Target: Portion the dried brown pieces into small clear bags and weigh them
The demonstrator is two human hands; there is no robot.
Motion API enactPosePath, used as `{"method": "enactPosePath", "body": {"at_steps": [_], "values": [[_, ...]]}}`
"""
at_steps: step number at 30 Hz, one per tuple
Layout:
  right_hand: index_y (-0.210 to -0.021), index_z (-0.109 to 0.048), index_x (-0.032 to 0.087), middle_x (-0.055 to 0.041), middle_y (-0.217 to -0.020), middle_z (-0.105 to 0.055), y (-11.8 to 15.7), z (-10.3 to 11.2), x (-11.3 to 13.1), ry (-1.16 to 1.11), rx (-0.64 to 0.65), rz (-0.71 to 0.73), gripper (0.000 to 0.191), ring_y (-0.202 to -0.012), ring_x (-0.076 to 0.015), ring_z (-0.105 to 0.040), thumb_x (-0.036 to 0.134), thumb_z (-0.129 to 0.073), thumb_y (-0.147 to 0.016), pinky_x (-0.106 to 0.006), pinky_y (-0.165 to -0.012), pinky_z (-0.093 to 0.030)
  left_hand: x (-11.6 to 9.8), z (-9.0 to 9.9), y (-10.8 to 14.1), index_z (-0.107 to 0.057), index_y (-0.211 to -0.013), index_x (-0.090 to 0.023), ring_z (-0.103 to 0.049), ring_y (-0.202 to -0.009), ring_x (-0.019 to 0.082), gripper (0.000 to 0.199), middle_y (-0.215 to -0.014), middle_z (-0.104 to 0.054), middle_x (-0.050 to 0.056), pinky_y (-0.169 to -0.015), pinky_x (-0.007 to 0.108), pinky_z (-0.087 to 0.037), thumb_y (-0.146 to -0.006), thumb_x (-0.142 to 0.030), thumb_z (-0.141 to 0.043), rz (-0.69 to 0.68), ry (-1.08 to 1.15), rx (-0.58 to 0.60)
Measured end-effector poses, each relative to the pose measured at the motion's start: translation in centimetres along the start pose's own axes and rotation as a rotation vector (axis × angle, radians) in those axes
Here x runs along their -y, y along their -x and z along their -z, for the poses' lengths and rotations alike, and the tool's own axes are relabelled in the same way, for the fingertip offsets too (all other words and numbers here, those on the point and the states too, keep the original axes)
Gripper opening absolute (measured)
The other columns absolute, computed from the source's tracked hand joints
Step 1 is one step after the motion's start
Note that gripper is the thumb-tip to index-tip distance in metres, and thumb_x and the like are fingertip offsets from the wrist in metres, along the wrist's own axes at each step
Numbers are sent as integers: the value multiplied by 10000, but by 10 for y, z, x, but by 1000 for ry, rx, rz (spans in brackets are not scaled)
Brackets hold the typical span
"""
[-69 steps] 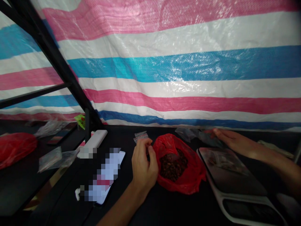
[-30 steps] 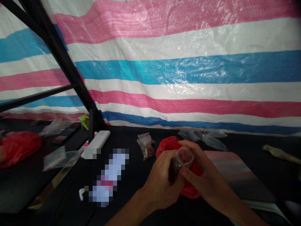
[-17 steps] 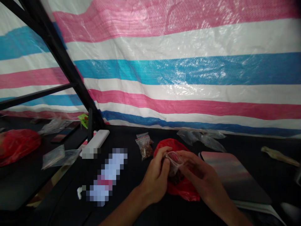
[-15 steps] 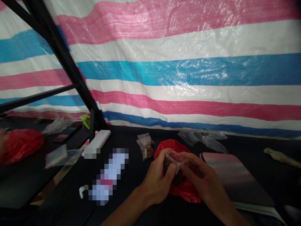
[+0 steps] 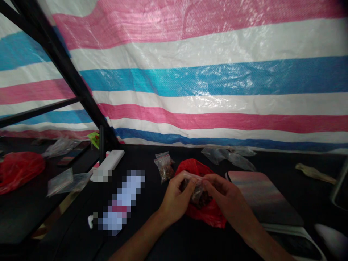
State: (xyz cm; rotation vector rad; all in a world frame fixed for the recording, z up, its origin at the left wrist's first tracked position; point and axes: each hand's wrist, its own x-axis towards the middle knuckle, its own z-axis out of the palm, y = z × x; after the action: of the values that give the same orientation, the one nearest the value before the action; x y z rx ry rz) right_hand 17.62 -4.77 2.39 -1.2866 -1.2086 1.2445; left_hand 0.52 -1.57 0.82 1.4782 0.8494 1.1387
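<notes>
My left hand (image 5: 176, 197) and my right hand (image 5: 225, 195) meet above a red plastic bag (image 5: 209, 215). Both pinch the top edge of a small transparent zip bag (image 5: 196, 192) holding dark brown pieces. The hands hide most of this bag and the red bag's opening. A second small zip bag (image 5: 164, 167), filled with similar brown pieces, stands on the black tabletop (image 5: 152, 239) just left of my left hand, not touching it.
A pixelated phone (image 5: 119, 203) and white power bank (image 5: 108, 165) lie to the left. Transparent bags (image 5: 227, 156) lie behind the red bag. A flat scale-like device (image 5: 262, 195) is to the right. A black post (image 5: 101, 145) stands by a striped tarp (image 5: 206, 83).
My hands have come together from apart and now hold the small bag over the red bag. The filled zip bag now rests on the table. The view has shifted slightly.
</notes>
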Motion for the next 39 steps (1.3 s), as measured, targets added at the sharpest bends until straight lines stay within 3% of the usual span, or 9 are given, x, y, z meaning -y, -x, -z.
{"method": "enactPosePath", "body": {"at_steps": [7,16,23,29,35,39], "values": [[-966,-660,234,1,-863,-688,5,-3,1,77,41,82,307,-803,-177,-652,539,-626,-956,-283,-742,-538,3,-1,3,-762,-938,-147,-646,-785,162,326,-878,-736,58,-731,258,-498,-1007,-434,-624,-4,-31,-13],[-870,-625,234,25,-772,-595,2,1,4,158,-39,128,327,-722,-160,-583,552,-617,-947,-260,-662,-491,-3,-4,4,-755,-1002,-158,-673,-824,185,320,-931,-759,68,-731,271,-527,-983,-460,-651,30,-4,3],[-963,-656,239,4,-872,-670,5,-1,2,153,36,112,297,-817,-179,-632,530,-601,-973,-280,-740,-502,3,-4,6,-736,-956,-152,-650,-792,169,335,-900,-737,58,-732,267,-518,-994,-468,-630,31,-41,-5],[-774,-577,228,38,-715,-528,6,1,3,194,-71,164,312,-662,-142,-506,483,-631,-945,-260,-613,-429,-2,-5,7,-711,-981,-164,-665,-862,185,290,-932,-733,63,-776,276,-522,-1002,-440,-628,-8,-31,10],[-861,-640,224,8,-807,-599,9,-2,9,162,-52,189,291,-746,-163,-563,503,-635,-946,-266,-673,-476,-1,-5,8,-738,-1004,-168,-686,-901,194,288,-965,-753,68,-822,289,-534,-1020,-421,-602,-17,-49,54],[-829,-614,230,20,-778,-574,8,-1,7,157,-97,207,278,-714,-153,-549,482,-641,-943,-256,-649,-466,2,-4,9,-716,-987,-179,-675,-935,192,243,-993,-740,58,-837,284,-523,-1011,-401,-620,-54,-82,-25]]}}
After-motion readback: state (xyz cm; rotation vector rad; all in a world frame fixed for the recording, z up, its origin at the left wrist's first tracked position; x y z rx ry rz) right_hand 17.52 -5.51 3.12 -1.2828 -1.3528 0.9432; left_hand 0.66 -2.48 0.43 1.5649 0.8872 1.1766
